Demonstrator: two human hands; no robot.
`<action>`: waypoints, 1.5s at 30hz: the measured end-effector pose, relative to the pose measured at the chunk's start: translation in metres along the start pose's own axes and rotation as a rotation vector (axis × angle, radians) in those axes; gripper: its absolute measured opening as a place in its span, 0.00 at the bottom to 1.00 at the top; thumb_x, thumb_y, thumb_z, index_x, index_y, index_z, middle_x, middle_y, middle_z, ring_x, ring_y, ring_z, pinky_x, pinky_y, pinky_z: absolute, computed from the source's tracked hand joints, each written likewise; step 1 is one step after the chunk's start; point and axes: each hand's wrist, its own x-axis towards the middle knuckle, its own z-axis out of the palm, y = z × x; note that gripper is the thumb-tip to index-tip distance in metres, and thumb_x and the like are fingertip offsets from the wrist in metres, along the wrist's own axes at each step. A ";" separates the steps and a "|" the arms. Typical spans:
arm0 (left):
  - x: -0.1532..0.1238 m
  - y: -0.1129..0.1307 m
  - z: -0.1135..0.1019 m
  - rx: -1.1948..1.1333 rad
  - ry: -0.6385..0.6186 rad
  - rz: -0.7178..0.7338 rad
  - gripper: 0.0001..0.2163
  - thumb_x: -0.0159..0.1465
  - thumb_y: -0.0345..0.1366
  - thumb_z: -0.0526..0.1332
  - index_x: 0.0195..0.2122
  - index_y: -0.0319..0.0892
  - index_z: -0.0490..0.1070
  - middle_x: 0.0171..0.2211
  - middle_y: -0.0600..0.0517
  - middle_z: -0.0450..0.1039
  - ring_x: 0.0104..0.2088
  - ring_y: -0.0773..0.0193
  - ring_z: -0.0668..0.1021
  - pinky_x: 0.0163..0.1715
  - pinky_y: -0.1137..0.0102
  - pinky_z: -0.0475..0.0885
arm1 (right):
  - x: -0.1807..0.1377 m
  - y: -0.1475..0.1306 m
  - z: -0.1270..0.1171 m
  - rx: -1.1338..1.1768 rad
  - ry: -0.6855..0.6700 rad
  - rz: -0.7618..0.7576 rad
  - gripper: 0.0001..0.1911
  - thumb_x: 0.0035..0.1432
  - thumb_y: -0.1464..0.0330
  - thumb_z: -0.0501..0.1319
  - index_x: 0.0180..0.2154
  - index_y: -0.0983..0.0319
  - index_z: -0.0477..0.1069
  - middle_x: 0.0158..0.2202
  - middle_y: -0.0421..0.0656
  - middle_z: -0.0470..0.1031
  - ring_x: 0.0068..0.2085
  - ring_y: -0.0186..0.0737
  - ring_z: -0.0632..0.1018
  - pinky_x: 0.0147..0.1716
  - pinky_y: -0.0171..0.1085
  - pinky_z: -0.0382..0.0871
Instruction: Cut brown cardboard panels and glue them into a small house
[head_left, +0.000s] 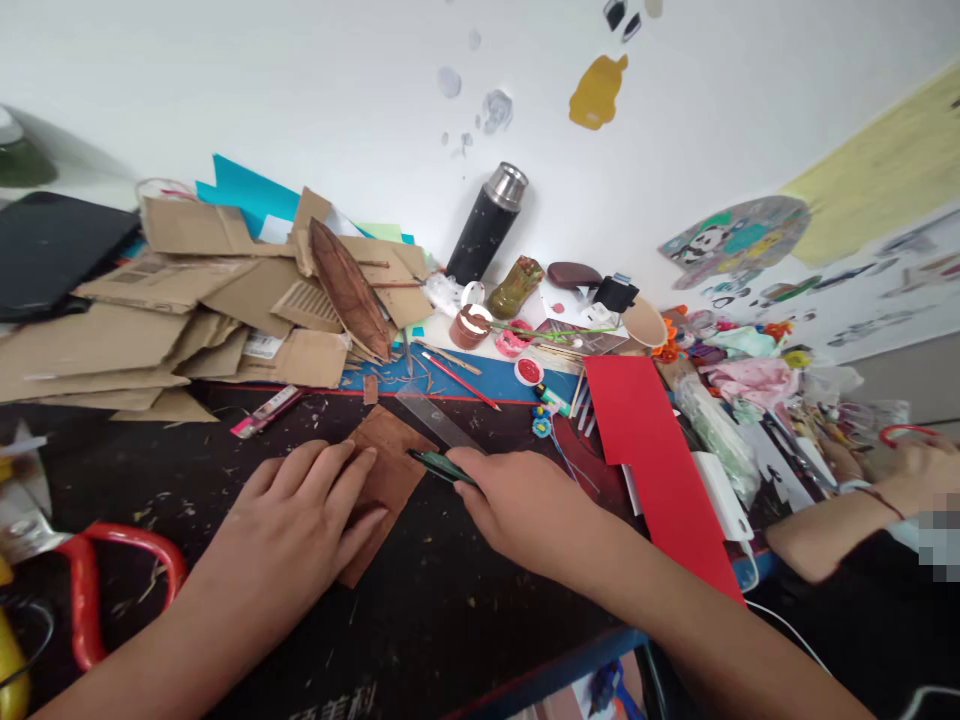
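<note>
My left hand (304,515) lies on a thin brown sheet (396,440), fingers out, pressing it to the dark tabletop. In my right hand (529,510) is a green utility knife (442,464), its tip at the sheet's right edge. A clear plastic ruler (442,418) lies just beyond the knife, partly behind my right hand. A small brown offcut (370,389) sits behind the sheet. Whether the blade touches the sheet I cannot tell.
Stacked cardboard (112,345) fills the back left, with a dried brown pod-like piece (349,290) on it. Red-handled scissors (86,590) lie at left. A black thermos (484,225) stands behind. Red card (660,470) lies at right, near another person's arm (840,525).
</note>
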 end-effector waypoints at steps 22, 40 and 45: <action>-0.001 0.000 0.002 0.012 0.003 0.012 0.25 0.77 0.44 0.50 0.57 0.30 0.78 0.51 0.31 0.80 0.50 0.36 0.78 0.45 0.49 0.69 | 0.009 -0.016 -0.013 -0.112 -0.139 0.051 0.13 0.76 0.68 0.54 0.55 0.62 0.72 0.37 0.52 0.85 0.35 0.53 0.86 0.28 0.40 0.63; -0.002 -0.003 0.002 -0.048 -0.020 -0.022 0.23 0.76 0.46 0.52 0.58 0.33 0.78 0.53 0.33 0.80 0.52 0.37 0.78 0.48 0.48 0.70 | -0.002 0.006 0.009 0.070 0.094 0.070 0.12 0.75 0.65 0.56 0.54 0.60 0.73 0.42 0.48 0.86 0.38 0.47 0.84 0.32 0.40 0.60; -0.004 -0.003 0.000 -0.116 -0.071 -0.065 0.37 0.72 0.65 0.52 0.61 0.36 0.76 0.57 0.33 0.78 0.55 0.36 0.77 0.53 0.45 0.71 | -0.004 0.020 0.025 0.165 0.178 0.110 0.14 0.74 0.63 0.59 0.56 0.59 0.75 0.44 0.48 0.86 0.40 0.48 0.85 0.35 0.40 0.64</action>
